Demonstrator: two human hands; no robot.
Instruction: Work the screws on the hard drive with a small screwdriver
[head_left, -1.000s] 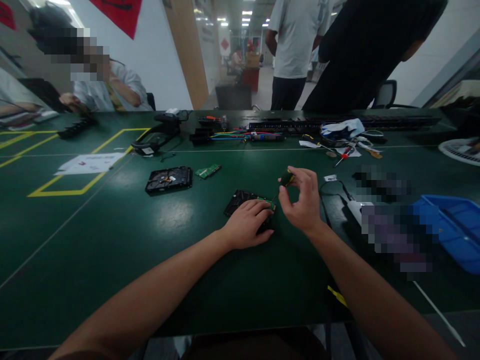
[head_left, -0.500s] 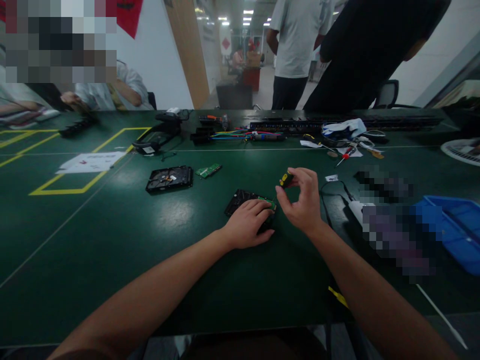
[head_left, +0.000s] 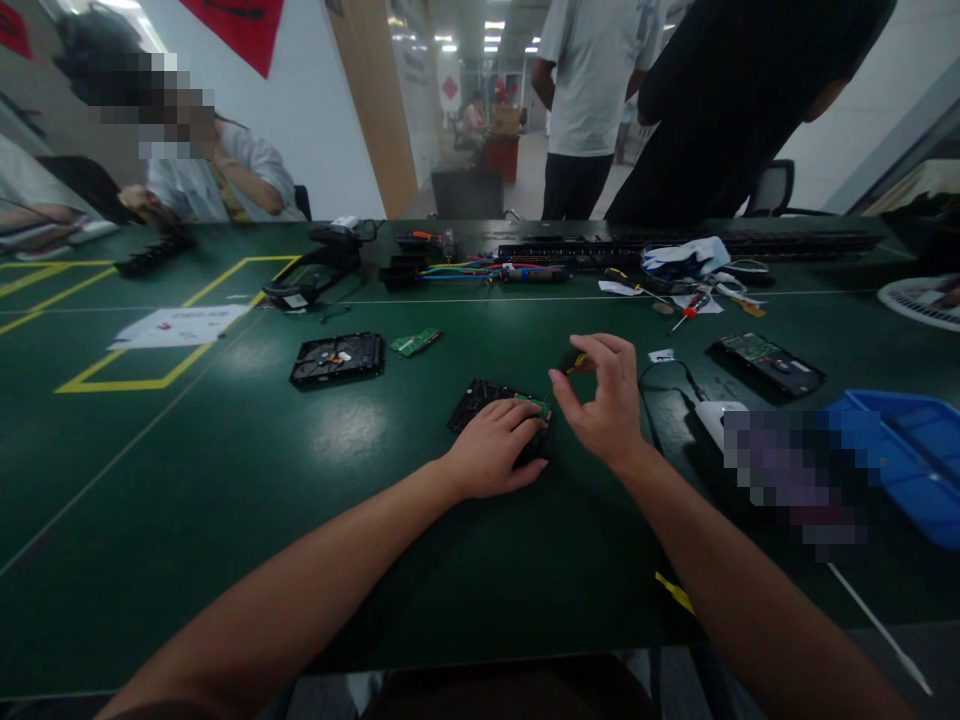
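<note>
My left hand (head_left: 499,448) lies over a black hard drive (head_left: 477,398), its fingers across the top by the green circuit board and its thumb on the near side. Most of that drive is hidden beneath the palm. Between thumb and fingertips, my right hand (head_left: 606,400) pinches a small screwdriver (head_left: 576,364) with a yellow and black handle. Its thin shaft points down towards the drive's right end; whether the tip touches a screw is too small to tell. To the left are another hard drive (head_left: 337,358) and a loose green circuit board (head_left: 416,342).
A third hard drive (head_left: 769,363) and a blue tray (head_left: 900,450) are on the right. A red screwdriver (head_left: 690,312) lies behind my right hand. Cables and tools (head_left: 480,270) line the green table's far side. Several people are beyond the table.
The screwdriver's handle has turned in my right fingers and shows less of its yellow. My left hand stays on the hard drive.
</note>
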